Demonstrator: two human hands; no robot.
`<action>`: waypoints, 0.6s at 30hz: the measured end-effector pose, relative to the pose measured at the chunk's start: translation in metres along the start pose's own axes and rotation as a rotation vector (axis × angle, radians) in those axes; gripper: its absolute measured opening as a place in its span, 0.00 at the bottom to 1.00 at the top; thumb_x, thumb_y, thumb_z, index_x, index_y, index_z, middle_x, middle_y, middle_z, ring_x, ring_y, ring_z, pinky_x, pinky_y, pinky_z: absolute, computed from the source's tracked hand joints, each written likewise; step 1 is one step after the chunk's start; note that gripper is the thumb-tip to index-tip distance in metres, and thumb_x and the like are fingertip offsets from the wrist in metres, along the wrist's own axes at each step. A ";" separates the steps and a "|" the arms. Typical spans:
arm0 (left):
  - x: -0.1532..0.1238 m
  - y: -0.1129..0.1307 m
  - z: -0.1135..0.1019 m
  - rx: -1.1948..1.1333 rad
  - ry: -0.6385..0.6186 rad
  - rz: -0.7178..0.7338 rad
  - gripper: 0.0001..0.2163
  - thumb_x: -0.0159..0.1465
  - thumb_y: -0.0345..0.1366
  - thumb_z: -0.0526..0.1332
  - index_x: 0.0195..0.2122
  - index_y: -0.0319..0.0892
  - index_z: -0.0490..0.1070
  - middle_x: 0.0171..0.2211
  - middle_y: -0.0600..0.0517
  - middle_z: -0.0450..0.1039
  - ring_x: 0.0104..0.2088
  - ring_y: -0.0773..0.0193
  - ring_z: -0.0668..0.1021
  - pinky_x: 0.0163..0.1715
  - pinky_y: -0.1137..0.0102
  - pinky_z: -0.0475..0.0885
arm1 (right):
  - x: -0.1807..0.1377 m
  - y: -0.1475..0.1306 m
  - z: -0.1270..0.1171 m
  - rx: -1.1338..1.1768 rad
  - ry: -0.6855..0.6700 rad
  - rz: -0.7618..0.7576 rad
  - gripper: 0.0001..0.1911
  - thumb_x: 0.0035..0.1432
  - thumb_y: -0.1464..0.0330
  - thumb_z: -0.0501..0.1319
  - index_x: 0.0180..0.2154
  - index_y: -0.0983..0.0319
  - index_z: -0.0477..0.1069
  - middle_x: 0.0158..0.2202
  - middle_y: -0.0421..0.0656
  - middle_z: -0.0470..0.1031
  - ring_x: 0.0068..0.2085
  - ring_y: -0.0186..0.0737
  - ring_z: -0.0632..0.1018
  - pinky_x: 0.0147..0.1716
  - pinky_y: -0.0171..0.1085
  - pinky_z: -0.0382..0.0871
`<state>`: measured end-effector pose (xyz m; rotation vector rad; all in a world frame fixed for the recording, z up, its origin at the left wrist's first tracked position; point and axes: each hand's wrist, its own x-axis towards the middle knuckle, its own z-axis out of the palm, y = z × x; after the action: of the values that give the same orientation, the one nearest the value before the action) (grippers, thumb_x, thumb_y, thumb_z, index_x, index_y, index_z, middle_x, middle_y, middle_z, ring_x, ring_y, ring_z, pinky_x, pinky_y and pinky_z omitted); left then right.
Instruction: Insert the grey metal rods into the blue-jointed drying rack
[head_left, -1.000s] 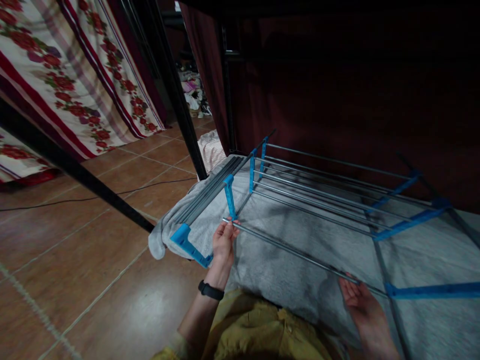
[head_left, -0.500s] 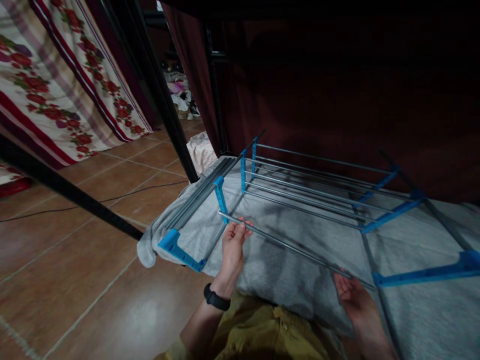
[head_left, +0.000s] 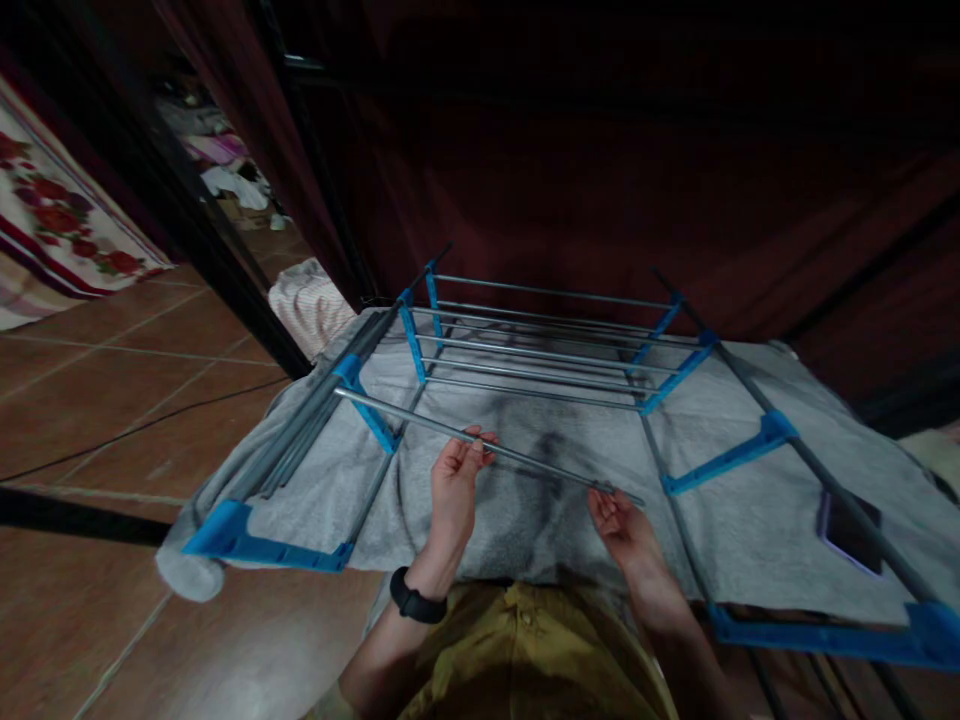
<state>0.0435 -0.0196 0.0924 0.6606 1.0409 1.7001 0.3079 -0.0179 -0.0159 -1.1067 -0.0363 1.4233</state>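
Metal rod (head_left: 538,465): slants above the grey blanket (head_left: 525,535), its left end crossing before a blue bracket (head_left: 372,414).
Left hand (head_left: 454,482): we pinch the rod near its middle.
Right hand (head_left: 624,527): our fingertips grip it near its right end.

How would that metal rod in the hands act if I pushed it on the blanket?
The rod would probably roll, since it looks round, though the wrinkled blanket might slow it. It seems stiff: it looks straight, with no sag between the left hand and right hand.
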 end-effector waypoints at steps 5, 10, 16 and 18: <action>-0.002 -0.007 0.007 0.040 -0.035 -0.022 0.16 0.58 0.42 0.71 0.44 0.41 0.78 0.40 0.46 0.81 0.42 0.59 0.81 0.44 0.65 0.74 | -0.011 0.012 0.016 0.100 -0.078 0.048 0.07 0.59 0.75 0.61 0.30 0.59 0.70 0.30 0.38 0.78 0.34 0.35 0.81 0.41 0.36 0.81; -0.008 -0.017 0.016 0.081 -0.074 -0.029 0.17 0.58 0.43 0.71 0.46 0.41 0.77 0.41 0.46 0.81 0.43 0.59 0.81 0.45 0.64 0.75 | -0.020 0.021 0.032 0.135 -0.124 0.057 0.07 0.60 0.75 0.61 0.30 0.58 0.70 0.29 0.37 0.79 0.36 0.33 0.82 0.44 0.35 0.80; -0.005 -0.016 0.018 0.116 -0.106 0.022 0.16 0.60 0.43 0.69 0.47 0.42 0.75 0.40 0.47 0.81 0.42 0.60 0.81 0.45 0.64 0.75 | -0.018 0.024 0.038 0.101 -0.095 0.099 0.07 0.60 0.75 0.60 0.30 0.59 0.71 0.28 0.38 0.79 0.33 0.33 0.81 0.41 0.35 0.80; 0.000 -0.009 0.015 0.120 -0.096 0.059 0.16 0.60 0.43 0.69 0.47 0.42 0.75 0.38 0.48 0.81 0.41 0.60 0.81 0.44 0.65 0.75 | -0.018 0.022 0.032 0.115 -0.084 0.075 0.08 0.59 0.76 0.60 0.29 0.59 0.71 0.27 0.38 0.78 0.33 0.33 0.81 0.42 0.34 0.79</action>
<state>0.0596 -0.0135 0.0920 0.8495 1.0700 1.6487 0.2673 -0.0181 -0.0022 -0.9624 0.0271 1.5192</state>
